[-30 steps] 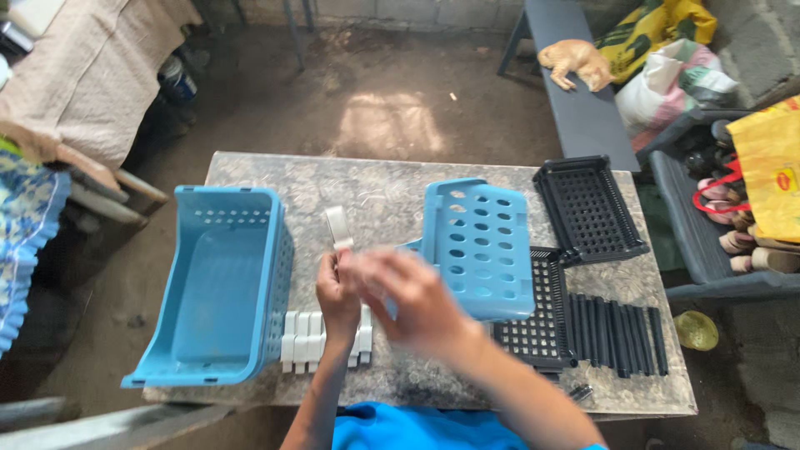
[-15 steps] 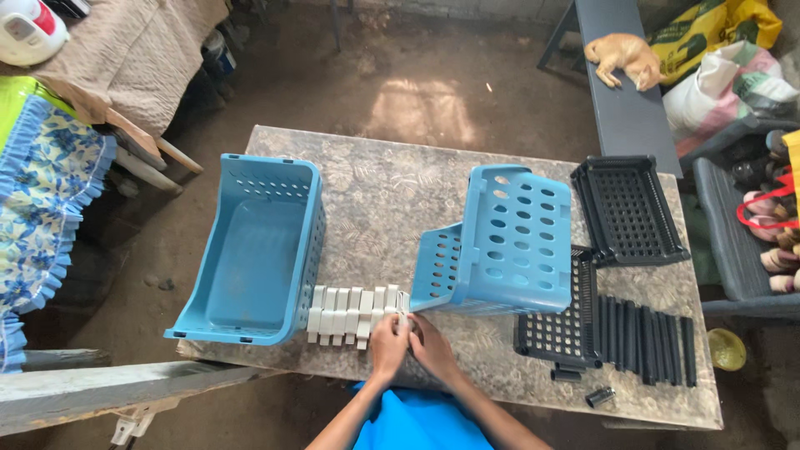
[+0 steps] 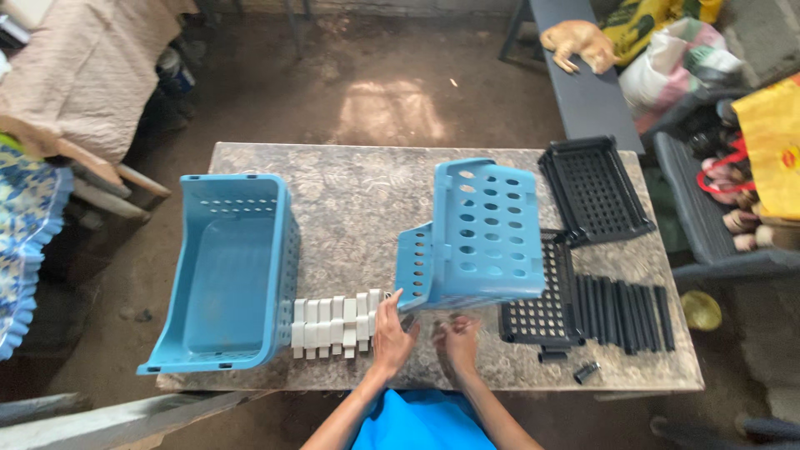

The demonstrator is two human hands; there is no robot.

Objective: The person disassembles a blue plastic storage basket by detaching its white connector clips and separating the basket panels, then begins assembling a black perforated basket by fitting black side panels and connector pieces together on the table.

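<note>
The row of white connector pieces (image 3: 336,324) is lying near the front edge of the stone table (image 3: 358,192), just right of the upturned blue basket (image 3: 225,271). The left hand (image 3: 392,331) is resting open against the row's right end, grasping nothing. The right hand (image 3: 455,337) is hovering loosely curled beside it, empty, below the second blue basket (image 3: 487,233). Further right are lying the black grid panels (image 3: 537,312) and black rods (image 3: 625,300).

Clips (image 3: 333,326) between basket (image 3: 229,267) and hands (image 3: 392,337)
</note>
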